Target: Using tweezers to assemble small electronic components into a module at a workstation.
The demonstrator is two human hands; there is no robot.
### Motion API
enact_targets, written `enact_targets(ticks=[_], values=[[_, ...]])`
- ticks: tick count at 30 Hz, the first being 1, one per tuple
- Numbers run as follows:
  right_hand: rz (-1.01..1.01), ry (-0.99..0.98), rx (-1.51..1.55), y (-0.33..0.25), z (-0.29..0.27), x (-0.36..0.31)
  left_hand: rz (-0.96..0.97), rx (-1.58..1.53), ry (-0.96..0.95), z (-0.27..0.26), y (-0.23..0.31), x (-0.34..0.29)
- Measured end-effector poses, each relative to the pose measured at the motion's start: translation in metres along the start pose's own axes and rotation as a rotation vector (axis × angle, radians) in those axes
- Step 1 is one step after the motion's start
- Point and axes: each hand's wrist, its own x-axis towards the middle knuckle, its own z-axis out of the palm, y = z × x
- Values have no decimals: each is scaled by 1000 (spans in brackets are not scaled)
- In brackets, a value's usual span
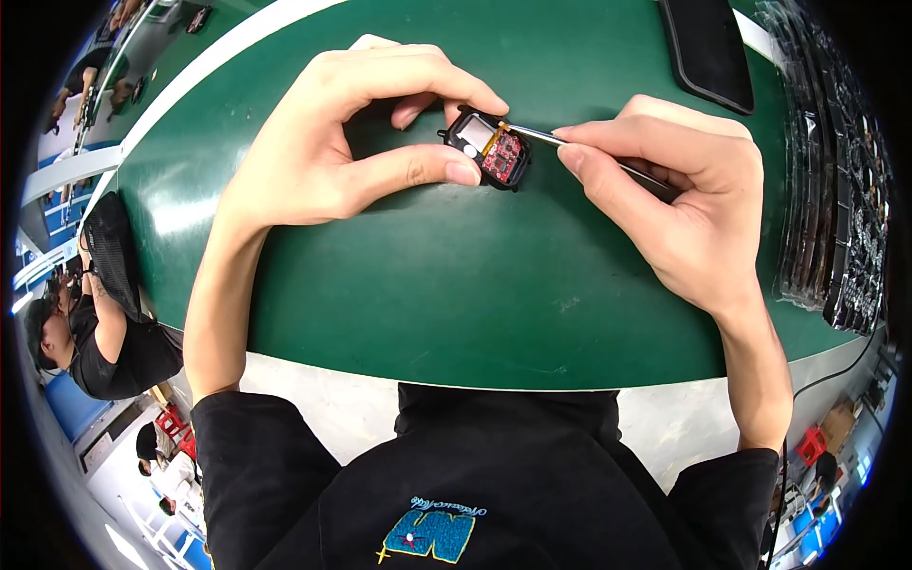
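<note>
A small black electronic device casing, its inside uncovered, shows a red circuit board, a silvery-white block and a strip of amber tape. My left hand grips the casing by its edges, thumb at the near side and fingers at the far side. My right hand pinches a thin metal tool, perhaps tweezers or a probe; its exact kind is hard to make out. The tool's tip meets the upper right edge of the casing by the amber tape. Both hands are just above the green table.
The green tabletop has a pale border. A black smartphone-like slab lies at the far right. Stacked clear plastic trays with dark parts line the right edge. Another person in black sits at the left, beside a black mesh item.
</note>
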Motion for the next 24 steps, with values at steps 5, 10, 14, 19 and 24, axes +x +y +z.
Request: enact_targets(ticks=[5, 10, 14, 19, 24], values=[[8, 10, 18, 3, 2, -1, -8, 12, 4, 1, 3, 1], [-1, 7, 11, 4, 1, -1, -1, 21, 0, 2, 3, 3], [5, 10, 15, 3, 2, -3, 35, 20, 21, 6, 2, 3], [-12, 25, 7, 5, 2, -4, 58, 54, -15, 3, 2, 3], [-34, 18, 14, 6, 3, -4, 43, 40, -11, 3, 3, 4]])
